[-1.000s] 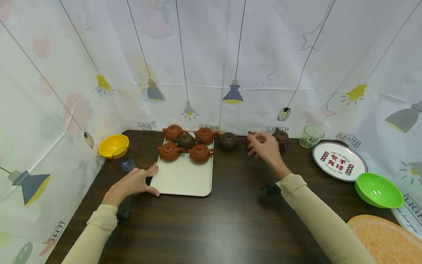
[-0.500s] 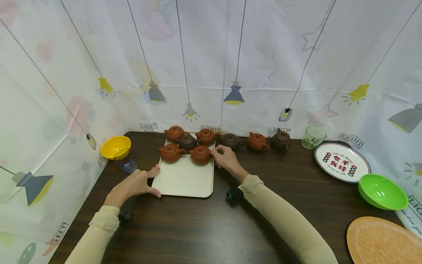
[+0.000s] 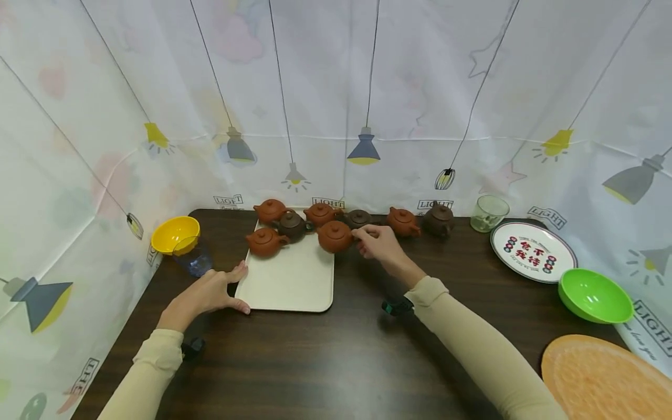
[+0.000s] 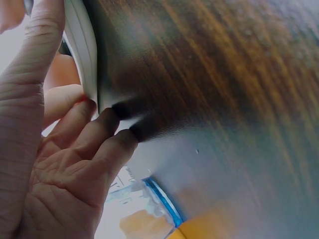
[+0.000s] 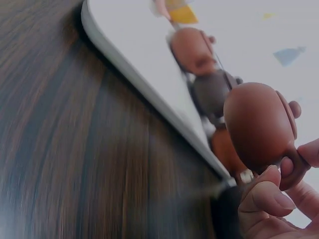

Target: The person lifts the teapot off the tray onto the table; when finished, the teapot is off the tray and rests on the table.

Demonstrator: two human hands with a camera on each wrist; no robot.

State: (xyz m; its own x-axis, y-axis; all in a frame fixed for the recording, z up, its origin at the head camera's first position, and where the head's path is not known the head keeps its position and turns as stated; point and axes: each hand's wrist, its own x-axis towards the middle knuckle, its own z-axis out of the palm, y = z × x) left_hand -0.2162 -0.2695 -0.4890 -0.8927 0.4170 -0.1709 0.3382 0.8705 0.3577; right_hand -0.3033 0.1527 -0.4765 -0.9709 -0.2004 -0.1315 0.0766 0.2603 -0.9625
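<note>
In the head view my right hand [image 3: 382,245] pinches the handle of a reddish-brown teapot [image 3: 335,236]. The right wrist view shows this teapot [image 5: 259,127] lifted, fingertips and thumb around its loop handle [image 5: 294,172]. It hangs over the right edge of a cream tray [image 3: 289,286]. Three more reddish-brown teapots, one of them the front left teapot [image 3: 266,242], and a dark brown teapot [image 3: 294,226] stand at the tray's far end. My left hand [image 3: 207,294] rests against the tray's left edge, thumb by the near corner, fingers spread and touching the rim [image 4: 87,50].
Right of the tray stand a dark teapot [image 3: 359,219], a reddish teapot [image 3: 403,221] and another dark teapot [image 3: 438,220]. A glass [image 3: 489,213], plate [image 3: 532,252], green bowl [image 3: 595,296] and orange round board [image 3: 604,373] lie right; a yellow bowl [image 3: 175,233] and blue glass [image 3: 195,259] left.
My right hand came left from the far teapots to the tray's front right teapot, took its handle, and has raised it up and rightward. The left hand stays at the tray edge.
</note>
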